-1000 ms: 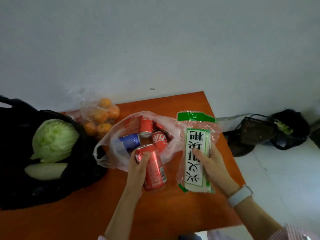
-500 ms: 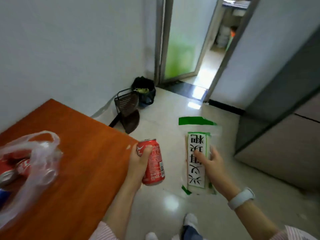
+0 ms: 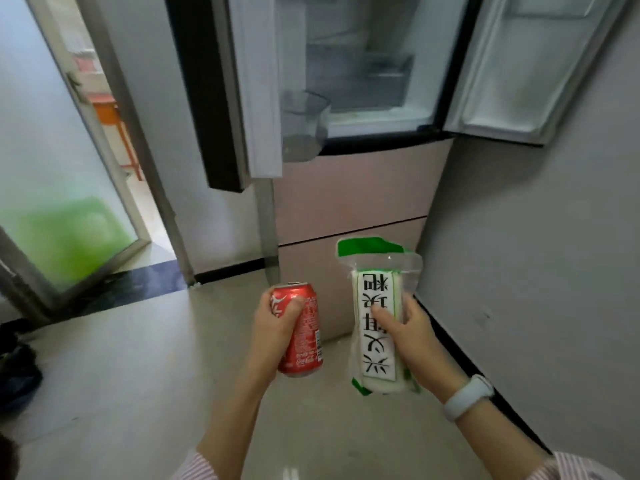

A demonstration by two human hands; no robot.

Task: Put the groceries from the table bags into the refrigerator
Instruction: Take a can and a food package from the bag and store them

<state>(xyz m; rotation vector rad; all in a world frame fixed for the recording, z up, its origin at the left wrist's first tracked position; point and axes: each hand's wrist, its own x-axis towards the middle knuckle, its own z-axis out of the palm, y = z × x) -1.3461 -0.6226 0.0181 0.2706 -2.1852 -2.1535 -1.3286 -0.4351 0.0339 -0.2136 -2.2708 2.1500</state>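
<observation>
- Left hand (image 3: pixel 277 323) gripping can (image 3: pixel 304 337), upright.
- Right hand (image 3: pixel 405 327) gripping pack (image 3: pixel 375 320), long axis pointing up.
- Open fridge (image 3: pixel 360 81) standing ahead and above both; pack side nearer, judging by position.

Pictured with bare forearms, pink-and-white striped sleeves (image 3: pixel 575 467) pushed well back from the fingers, and a smooth white wristband (image 3: pixel 468 397) worn on the right wrist, just behind the hand.

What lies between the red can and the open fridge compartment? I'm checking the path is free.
In the head view, only bare air before the closed pink drawer fronts separates can from compartment.
</observation>
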